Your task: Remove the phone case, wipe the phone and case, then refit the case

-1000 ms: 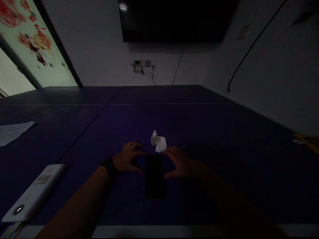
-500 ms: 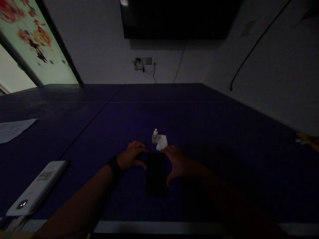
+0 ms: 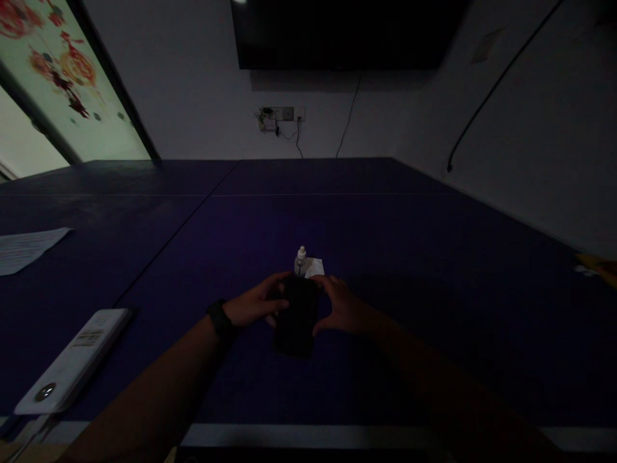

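One sheet [image 3: 31, 249] is lying at the far left of the dark blue bench [image 3: 250, 222], running out of view, while a flowered panel [image 3: 62, 64] is standing beyond it. Nearer, a white power bank [image 3: 72, 360] is lying aslant, showing a round display at its near end, and a cord [image 3: 36, 429] is leading away from that end across the bench's pale front edge. Next along, the left hand [image 3: 258, 302], with a dark watch [image 3: 220, 319] circling its wrist, is gripping the phone [image 3: 296, 321] by its left side: the thumb is lying over the dark face and the fingers are curling beneath the edge. Sockets [image 3: 288, 114] are showing on the far wall. The phone is sitting between the two hands; the light is poor, so I cannot tell whether it is resting on the bench or being held just above it. Just past its far end, a clear bottle [image 3: 301, 263] is standing upright, and a white tissue [image 3: 315, 267] is lying just beside it. The right hand [image 3: 337, 305] is forming a wide C, holding the phone's right side with the forefinger at the far corner and the thumb lower down. Above, a black TV [image 3: 342, 35] is hanging. Farther right, a black cable [image 3: 501, 83] is running down the wall, and a yellow item [image 3: 600, 265] is lying at the bench's edge.
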Demonstrator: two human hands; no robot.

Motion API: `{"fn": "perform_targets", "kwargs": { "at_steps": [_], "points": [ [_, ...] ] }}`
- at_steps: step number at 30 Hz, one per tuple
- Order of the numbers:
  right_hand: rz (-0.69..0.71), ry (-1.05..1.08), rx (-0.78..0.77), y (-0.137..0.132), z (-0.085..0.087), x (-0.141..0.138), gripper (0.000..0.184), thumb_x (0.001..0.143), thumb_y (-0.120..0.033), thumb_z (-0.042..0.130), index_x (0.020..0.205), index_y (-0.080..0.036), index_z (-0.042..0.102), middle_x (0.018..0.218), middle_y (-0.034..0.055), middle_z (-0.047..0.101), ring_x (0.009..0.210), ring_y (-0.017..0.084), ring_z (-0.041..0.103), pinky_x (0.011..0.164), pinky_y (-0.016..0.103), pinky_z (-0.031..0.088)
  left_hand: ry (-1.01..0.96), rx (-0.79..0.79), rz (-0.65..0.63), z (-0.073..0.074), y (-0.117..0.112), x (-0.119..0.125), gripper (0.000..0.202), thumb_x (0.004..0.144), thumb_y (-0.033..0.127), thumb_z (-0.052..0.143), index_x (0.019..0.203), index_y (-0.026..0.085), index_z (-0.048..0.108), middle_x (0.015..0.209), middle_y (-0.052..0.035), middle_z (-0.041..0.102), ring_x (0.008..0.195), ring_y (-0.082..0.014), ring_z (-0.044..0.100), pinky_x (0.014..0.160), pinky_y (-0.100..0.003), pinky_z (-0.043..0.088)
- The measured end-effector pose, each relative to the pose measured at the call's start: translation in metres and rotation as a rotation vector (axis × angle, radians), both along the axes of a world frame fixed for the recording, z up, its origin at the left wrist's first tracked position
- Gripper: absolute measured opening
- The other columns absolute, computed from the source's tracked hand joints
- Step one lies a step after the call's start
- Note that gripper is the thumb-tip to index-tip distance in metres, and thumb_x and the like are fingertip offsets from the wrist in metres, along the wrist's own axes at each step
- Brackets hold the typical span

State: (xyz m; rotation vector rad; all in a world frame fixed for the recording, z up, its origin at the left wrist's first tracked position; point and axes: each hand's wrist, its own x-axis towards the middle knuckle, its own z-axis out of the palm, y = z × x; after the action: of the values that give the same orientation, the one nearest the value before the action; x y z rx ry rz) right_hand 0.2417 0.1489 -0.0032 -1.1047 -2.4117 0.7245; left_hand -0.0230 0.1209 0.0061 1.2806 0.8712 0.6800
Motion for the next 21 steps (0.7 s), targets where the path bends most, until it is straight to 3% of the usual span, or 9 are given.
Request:
{"fn": "perform_targets", "kwargs": {
  "at_steps": [7,11,13,16,21],
  "points": [
    [0.073,0.188,-0.123,0.001,-0.006,0.006,0.107,0.062,-0.041,0.09,0.151,-0.024,0.034,0.131,0.0138,0.056,0.116,0.029,0.057,0.1,0.049,0.046,-0.043,0.053,0.088,-0.003,-0.003,0.013,0.077,0.078,0.027,0.076,0.145,0.03,0.038,0.132,-0.0122,0.056,0.094,-0.0196,0.064,0.058,-0.021,0.05],
    [0.065,0.437,-0.417,-0.001,-0.008,0.003,0.092,0.075,-0.039,0.08,0.153,-0.028,0.031,0.128,0.0099,0.059,0.101,0.022,0.063,0.088,0.043,0.053,-0.161,-0.04,0.144,0.004,-0.007,0.022,0.051,0.085,0.032,0.06,0.135,0.024,0.052,0.111,-0.0086,0.064,0.079,-0.0156,0.064,0.059,-0.024,0.051],
    [0.029,0.545,-0.562,-0.002,-0.008,-0.001,0.085,0.078,-0.037,0.076,0.151,-0.03,0.033,0.129,0.0093,0.058,0.094,0.019,0.064,0.081,0.039,0.055,-0.189,-0.091,0.137,0.007,-0.009,0.026,0.046,0.086,0.032,0.055,0.13,0.02,0.058,0.098,-0.0071,0.064,0.073,-0.0147,0.063,0.058,-0.025,0.052],
    [-0.028,0.659,-0.675,-0.004,-0.006,-0.008,0.079,0.077,-0.037,0.074,0.148,-0.03,0.039,0.13,0.0095,0.057,0.085,0.018,0.064,0.071,0.035,0.055,-0.191,-0.099,0.179,0.01,-0.009,0.029,0.045,0.084,0.028,0.056,0.128,0.018,0.059,0.096,-0.0074,0.066,0.072,-0.0145,0.063,0.058,-0.025,0.051],
    [-0.019,0.844,-0.806,-0.01,0.006,-0.02,0.061,0.081,-0.037,0.063,0.139,-0.024,0.051,0.122,0.0102,0.065,0.095,0.024,0.065,0.077,0.037,0.053,-0.32,-0.102,0.243,0.009,-0.008,0.033,0.035,0.083,0.025,0.059,0.117,0.016,0.062,0.089,-0.0046,0.065,0.065,-0.0113,0.06,0.056,-0.022,0.049]
  ]
}}
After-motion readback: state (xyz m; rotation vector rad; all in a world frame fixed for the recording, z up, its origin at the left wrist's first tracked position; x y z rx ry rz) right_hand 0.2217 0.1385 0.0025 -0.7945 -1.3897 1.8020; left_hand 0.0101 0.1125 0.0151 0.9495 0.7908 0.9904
